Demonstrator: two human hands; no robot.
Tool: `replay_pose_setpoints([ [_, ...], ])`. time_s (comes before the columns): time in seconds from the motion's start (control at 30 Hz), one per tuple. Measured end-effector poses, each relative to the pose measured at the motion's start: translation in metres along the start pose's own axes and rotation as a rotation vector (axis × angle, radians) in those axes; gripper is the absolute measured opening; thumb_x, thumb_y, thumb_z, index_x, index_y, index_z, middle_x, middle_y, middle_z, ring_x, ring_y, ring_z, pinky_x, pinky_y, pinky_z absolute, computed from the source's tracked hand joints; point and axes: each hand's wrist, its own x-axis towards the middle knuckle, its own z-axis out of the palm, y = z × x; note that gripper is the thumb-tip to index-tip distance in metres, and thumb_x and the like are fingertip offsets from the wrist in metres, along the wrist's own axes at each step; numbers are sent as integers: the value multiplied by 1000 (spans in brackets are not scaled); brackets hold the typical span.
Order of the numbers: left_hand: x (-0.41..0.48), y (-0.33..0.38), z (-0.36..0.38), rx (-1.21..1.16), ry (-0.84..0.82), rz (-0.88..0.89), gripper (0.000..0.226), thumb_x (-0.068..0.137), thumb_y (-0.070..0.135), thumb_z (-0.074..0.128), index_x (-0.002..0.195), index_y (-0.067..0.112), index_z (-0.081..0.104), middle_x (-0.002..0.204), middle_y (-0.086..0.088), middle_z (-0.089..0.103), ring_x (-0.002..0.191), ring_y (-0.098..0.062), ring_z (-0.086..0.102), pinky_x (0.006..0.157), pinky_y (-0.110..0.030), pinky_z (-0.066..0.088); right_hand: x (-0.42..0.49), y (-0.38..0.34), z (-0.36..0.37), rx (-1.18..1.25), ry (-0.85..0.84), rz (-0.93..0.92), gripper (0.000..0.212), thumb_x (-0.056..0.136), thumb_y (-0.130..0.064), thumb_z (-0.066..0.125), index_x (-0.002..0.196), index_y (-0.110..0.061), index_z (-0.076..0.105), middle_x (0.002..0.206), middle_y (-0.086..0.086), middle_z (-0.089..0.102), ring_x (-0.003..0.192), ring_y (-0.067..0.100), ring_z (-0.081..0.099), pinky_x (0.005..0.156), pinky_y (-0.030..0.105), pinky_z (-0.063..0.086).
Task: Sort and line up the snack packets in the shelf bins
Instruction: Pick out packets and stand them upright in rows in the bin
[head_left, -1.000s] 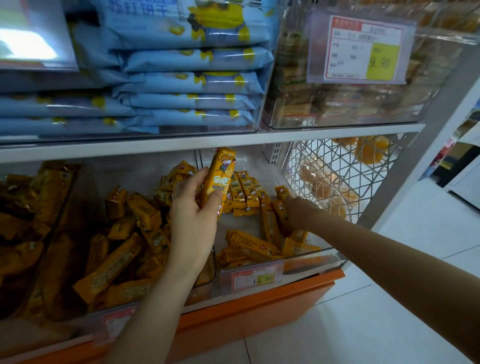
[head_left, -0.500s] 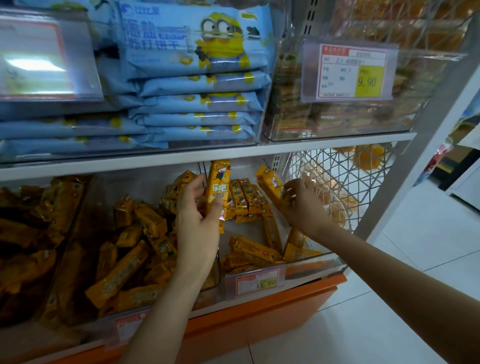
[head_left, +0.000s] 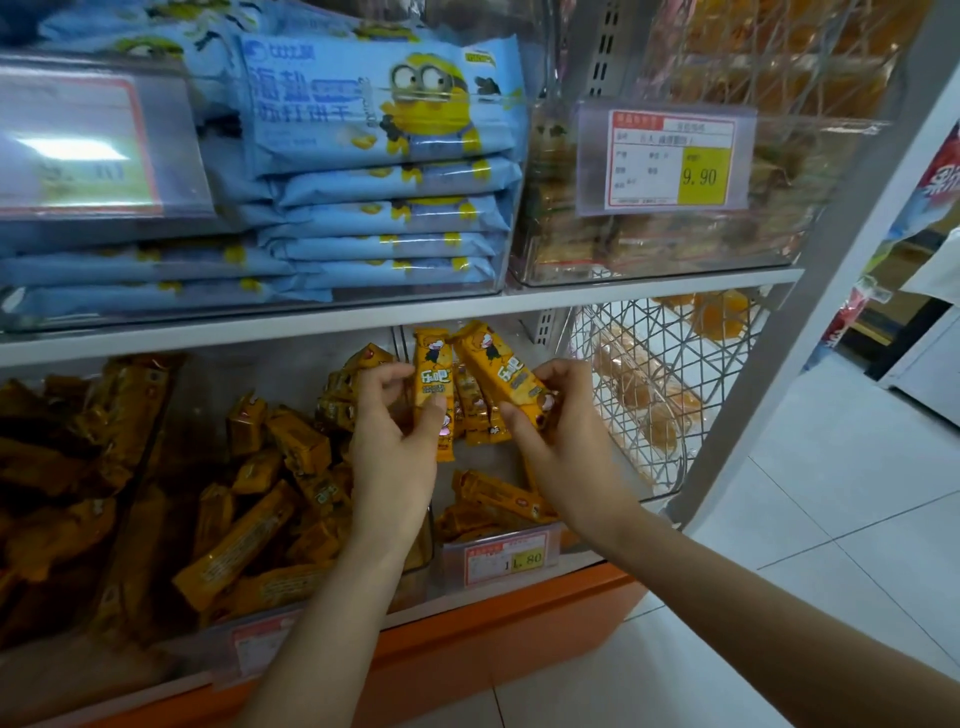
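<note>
My left hand (head_left: 395, 447) grips a yellow snack packet (head_left: 432, 364), held upright over the clear bin (head_left: 524, 571) on the lower shelf. My right hand (head_left: 561, 441) holds a second yellow packet (head_left: 501, 369), tilted with its top leaning left, right beside the first. Both packets are lifted above several more yellow packets (head_left: 498, 493) lying loose in that bin. A short row of packets (head_left: 475, 415) stands behind my hands, partly hidden.
A larger bin to the left holds a jumbled heap of orange-yellow packets (head_left: 244, 535). Blue cracker packs (head_left: 384, 218) are stacked on the shelf above. A wire basket (head_left: 654, 395) stands to the right, next to the grey shelf post (head_left: 810, 332). A price tag (head_left: 511, 558) fronts the bin.
My right hand has picked a packet out of the bin and brought it up beside the one in my left hand. The view has tilted upward.
</note>
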Motion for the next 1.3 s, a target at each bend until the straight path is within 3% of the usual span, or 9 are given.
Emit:
replay_pose_setpoints([
  [0.13,-3,3,4,-36,-88,-4,24,88,16,63,96,37,53,112,4,59,114,-14,54,94,-37,48,-9,-11,7,156,-129,61,27,94,-25,53,117,-17,41,89,-13,51,69,-4,51,63,14,40],
  [0.27,-2,4,2,-15,-115,43,30,85,13,66,97,37,54,108,13,59,102,4,54,82,-5,41,-8,-13,1,290,-246,193,21,98,-28,43,119,-33,46,81,7,52,67,12,48,63,31,43],
  [0.4,0,3,-4,-13,-21,55,28,86,9,65,108,24,56,106,16,56,92,18,51,76,-1,40,11,4,-14,279,-110,304,28,96,-19,49,123,-23,44,77,-3,49,60,-2,51,59,12,42],
  [0.53,7,-1,-9,-72,54,18,34,85,8,66,109,28,54,111,4,60,102,-6,58,90,-36,52,48,49,-14,1,-37,388,41,97,-28,48,132,-12,36,81,-8,51,66,7,52,58,23,40],
  [0.6,7,-2,-8,-80,60,1,34,85,8,66,106,31,53,110,5,60,103,-9,58,91,-42,51,66,71,-4,-141,-80,409,41,97,-26,47,132,-8,36,91,1,58,67,11,54,55,24,40],
  [0.77,6,-5,-6,-65,50,-4,34,85,12,66,104,36,52,113,4,59,107,-13,58,91,-40,52,96,100,26,-277,-167,492,40,96,-23,50,130,-5,39,121,20,58,105,35,58,80,36,45],
  [1.07,10,-10,-8,-84,42,-21,34,85,13,67,101,40,52,117,2,59,110,-14,58,89,-41,53,104,114,20,-374,-332,462,41,98,-36,46,128,-10,50,113,20,62,99,33,62,83,38,50],
  [1.2,10,-9,-7,-84,37,-14,34,85,12,67,101,39,52,116,1,60,108,-12,58,91,-37,52,103,112,9,-519,-397,358,33,102,-17,35,125,-5,54,122,20,59,109,35,57,94,42,46],
  [1.3,10,-11,-7,-81,33,-14,34,85,13,67,103,37,52,116,1,60,110,-13,57,93,-36,51,101,114,-4,-786,-294,294,40,95,-3,41,134,-10,45,123,17,58,105,33,60,85,40,52],
])
